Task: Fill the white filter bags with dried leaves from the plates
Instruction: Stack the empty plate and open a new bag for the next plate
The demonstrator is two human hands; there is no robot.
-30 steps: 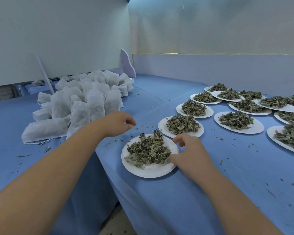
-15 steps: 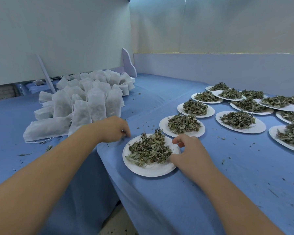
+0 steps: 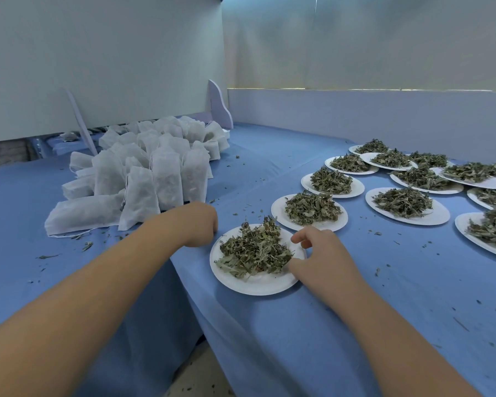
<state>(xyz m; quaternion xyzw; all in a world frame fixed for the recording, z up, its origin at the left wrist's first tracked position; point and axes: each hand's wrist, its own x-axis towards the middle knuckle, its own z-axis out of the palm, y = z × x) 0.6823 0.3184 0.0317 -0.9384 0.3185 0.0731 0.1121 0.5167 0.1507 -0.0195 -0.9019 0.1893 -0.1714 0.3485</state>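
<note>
The left hand [image 3: 199, 224] sits at the left rim of the plate [image 3: 258, 283], fingers [image 3: 211, 226] curled under; what they hold, I cannot tell. The right hand [image 3: 322, 260] grasps the right rim, thumb beside the leaves [image 3: 255, 249]. Filled bags [image 3: 161, 173] lie piled on the surface [image 3: 355, 296], far left.

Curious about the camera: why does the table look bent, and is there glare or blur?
Head view: the wide-angle lens bows the table and stretches the forearms; light is soft and bluish, without glare; the nearest plate casts a faint shadow; the far plates look softer.
</note>
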